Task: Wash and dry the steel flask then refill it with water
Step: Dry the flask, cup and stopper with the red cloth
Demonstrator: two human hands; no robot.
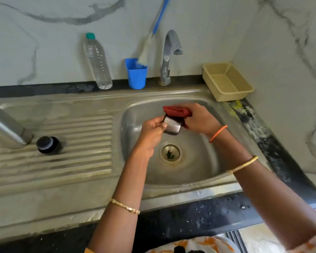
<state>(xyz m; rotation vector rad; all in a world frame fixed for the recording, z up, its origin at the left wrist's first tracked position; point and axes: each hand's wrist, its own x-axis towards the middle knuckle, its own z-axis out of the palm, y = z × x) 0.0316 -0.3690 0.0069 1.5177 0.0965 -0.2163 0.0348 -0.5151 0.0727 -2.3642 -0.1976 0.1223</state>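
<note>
Flask cap, steel, sits over the sink between both hands. Left hand pinches it; right hand grips a red cloth against its far side.

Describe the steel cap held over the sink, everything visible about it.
The steel cap is a small cup-shaped piece of brushed, shiny metal with a dark rim or lining at its far edge. It is held tilted above the sink basin. The left hand pinches its left side; the right hand presses a folded red cloth against its top.
</note>
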